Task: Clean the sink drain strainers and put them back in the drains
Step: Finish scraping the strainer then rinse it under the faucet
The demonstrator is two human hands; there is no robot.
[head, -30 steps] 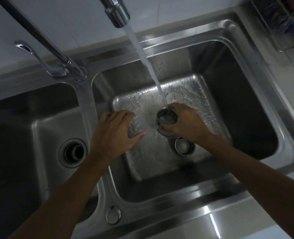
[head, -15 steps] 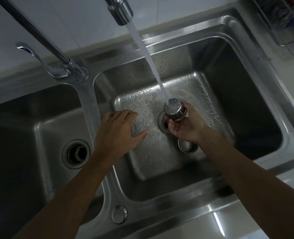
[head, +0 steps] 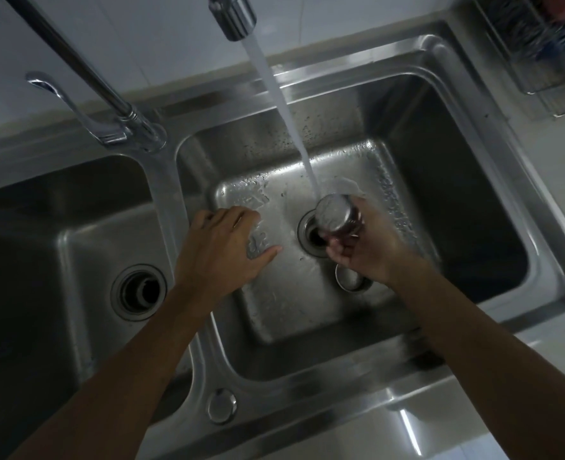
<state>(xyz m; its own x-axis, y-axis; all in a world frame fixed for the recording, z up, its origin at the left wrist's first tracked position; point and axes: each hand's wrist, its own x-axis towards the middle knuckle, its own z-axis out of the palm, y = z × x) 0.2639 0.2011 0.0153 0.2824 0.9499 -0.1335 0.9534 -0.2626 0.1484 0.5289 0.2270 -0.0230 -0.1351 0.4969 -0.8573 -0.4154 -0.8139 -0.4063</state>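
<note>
A steel double sink (head: 188, 346) sits in a pale counter below a white wall, dimly lit. Over the right basin's open drain (head: 311, 235), the right hand (head: 367, 250) pinches a strainer (head: 336, 212) bottom-up under the faucet (head: 233, 14) stream. A second strainer (head: 352, 278) lies just nearer. The left hand (head: 223, 249) rests spread, empty, left of the drain

A home kitchen: a stainless-steel double-bowl sink (head: 536, 247), running swivel faucet (head: 231, 14) and wire dish rack (head: 540, 51) on the counter.

Two strainers (head: 336, 215) (head: 352, 278), two drains (head: 138, 292) (head: 311, 235), two hands (head: 223, 249) (head: 369, 247), one faucet (head: 233, 14).
</note>
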